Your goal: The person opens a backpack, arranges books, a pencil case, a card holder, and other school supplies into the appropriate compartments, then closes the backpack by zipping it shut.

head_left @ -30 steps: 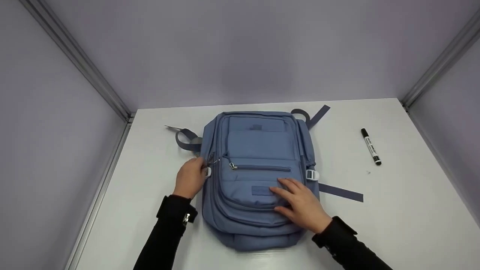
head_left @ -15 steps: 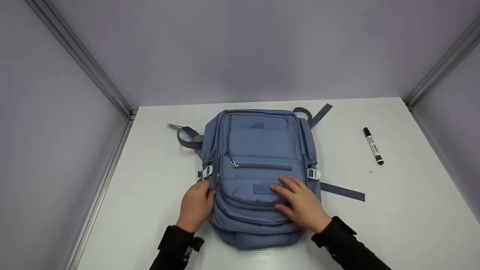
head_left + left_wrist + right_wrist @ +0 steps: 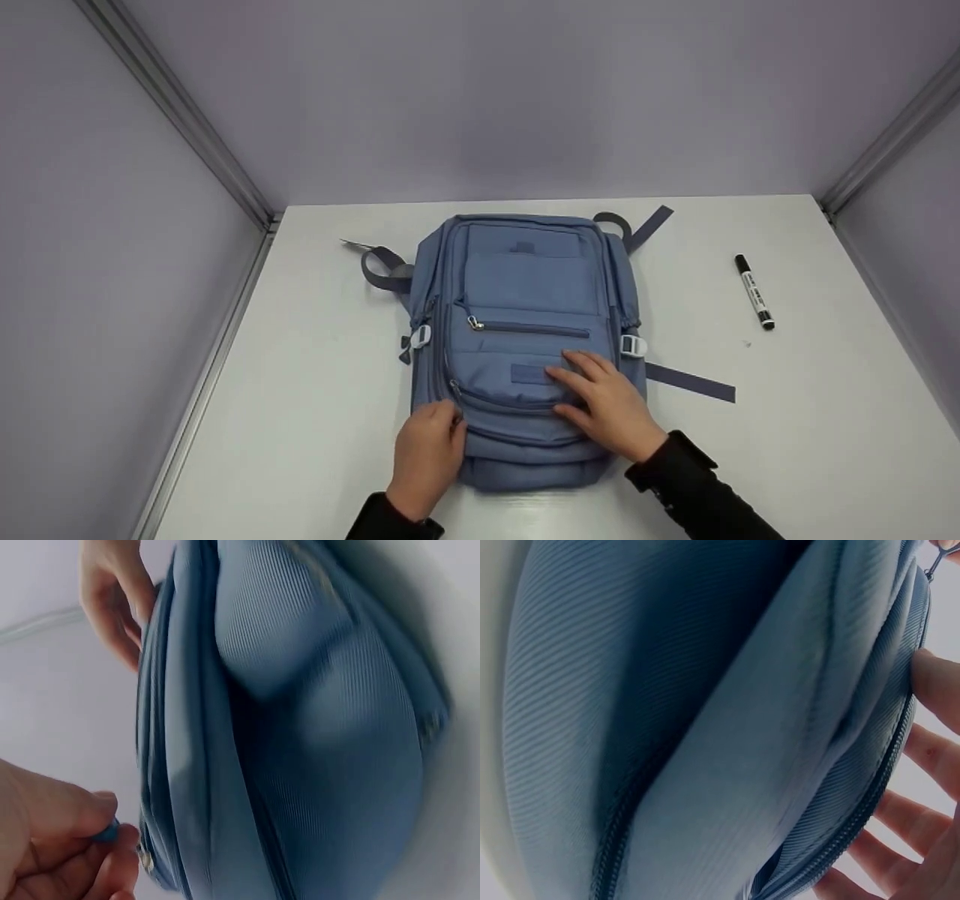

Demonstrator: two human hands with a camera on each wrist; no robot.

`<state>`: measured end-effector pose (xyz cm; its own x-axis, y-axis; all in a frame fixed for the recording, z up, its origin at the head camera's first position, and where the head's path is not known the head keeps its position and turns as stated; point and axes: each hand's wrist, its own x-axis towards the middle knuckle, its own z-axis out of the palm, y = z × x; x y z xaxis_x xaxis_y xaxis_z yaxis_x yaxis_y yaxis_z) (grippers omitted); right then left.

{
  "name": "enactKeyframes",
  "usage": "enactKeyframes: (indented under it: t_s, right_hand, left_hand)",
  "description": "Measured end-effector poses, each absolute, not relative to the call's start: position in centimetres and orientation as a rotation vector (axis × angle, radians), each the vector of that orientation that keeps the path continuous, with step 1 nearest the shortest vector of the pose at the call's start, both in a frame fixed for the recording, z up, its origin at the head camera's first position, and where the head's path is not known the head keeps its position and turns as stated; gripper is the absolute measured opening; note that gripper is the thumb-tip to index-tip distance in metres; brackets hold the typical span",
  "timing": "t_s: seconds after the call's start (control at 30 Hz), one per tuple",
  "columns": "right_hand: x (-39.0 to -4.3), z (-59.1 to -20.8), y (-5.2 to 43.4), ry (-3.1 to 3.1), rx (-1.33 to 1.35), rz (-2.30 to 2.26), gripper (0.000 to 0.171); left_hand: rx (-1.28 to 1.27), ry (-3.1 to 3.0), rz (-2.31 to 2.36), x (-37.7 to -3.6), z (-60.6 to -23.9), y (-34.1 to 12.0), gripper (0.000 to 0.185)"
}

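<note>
A blue backpack [image 3: 532,285] lies front side up on the white table, its bottom toward me. At its lower left edge is my left hand [image 3: 427,457]. Its thumb and finger pinch a small blue zipper pull [image 3: 106,831], seen in the left wrist view. My right hand [image 3: 611,405] rests with spread fingers on the lower right of the front pocket, beside the label patch [image 3: 529,374]. In the right wrist view its fingers lie along a curved zipper [image 3: 870,795]. Another zipper slider [image 3: 454,388] sits just above my left hand.
A black and white marker [image 3: 754,292] lies at the right of the table [image 3: 322,390]. Loose dark straps [image 3: 690,383] stick out from the bag's sides, and white buckles [image 3: 634,346] sit on both flanks. Panel walls [image 3: 510,97] stand behind and at the sides.
My left hand has slid from beside the left buckle down along the bag's edge to its lower left corner. My right hand stays in place on the front pocket.
</note>
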<state>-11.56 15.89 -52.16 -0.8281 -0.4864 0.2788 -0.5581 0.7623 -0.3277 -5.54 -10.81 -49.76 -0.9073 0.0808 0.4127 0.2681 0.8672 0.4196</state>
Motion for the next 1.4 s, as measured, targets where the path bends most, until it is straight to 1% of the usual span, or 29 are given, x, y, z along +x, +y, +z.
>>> enactKeyframes:
  t_s: [0.27,0.37,0.67,0.8,0.93,1.03,1.17,1.4]
  right_hand:
    - [-11.7,-52.3,16.2,-2.75,0.852,0.588,0.042]
    - [-11.6,-52.2,16.2,-2.761,0.852,0.576,0.041]
    - [-11.5,-52.1,16.0,-2.795,0.829,0.595,0.039]
    - [-11.4,-52.2,15.9,-2.788,0.826,0.6,0.039]
    - [-11.5,-52.3,15.9,-2.776,0.822,0.625,0.039]
    - [-11.5,-52.4,15.8,-2.769,0.816,0.666,0.039]
    - [-11.2,-52.6,15.7,-2.727,0.764,0.764,0.037]
    - [-9.4,-53.0,15.3,-2.486,0.656,0.805,0.026]
  left_hand:
    - [-0.112,-2.648,-0.767,-4.3,-50.0,-6.3,0.021]
    - [-0.101,-2.671,-0.793,-3.9,-50.0,-5.0,0.02]
    - [-0.222,-2.74,-0.808,-3.1,-50.4,-1.8,0.019]
    - [-0.258,-2.684,-0.767,-3.1,-50.9,-0.6,0.025]
    - [-0.364,-2.61,-0.709,-3.1,-51.8,0.6,0.03]
    - [-0.404,-2.603,-0.68,-3.3,-52.3,0.8,0.03]
    - [-0.404,-2.676,-0.722,-3.5,-52.3,-0.1,0.022]
    - [-0.477,-2.638,-0.792,-3.9,-51.7,-3.3,0.018]
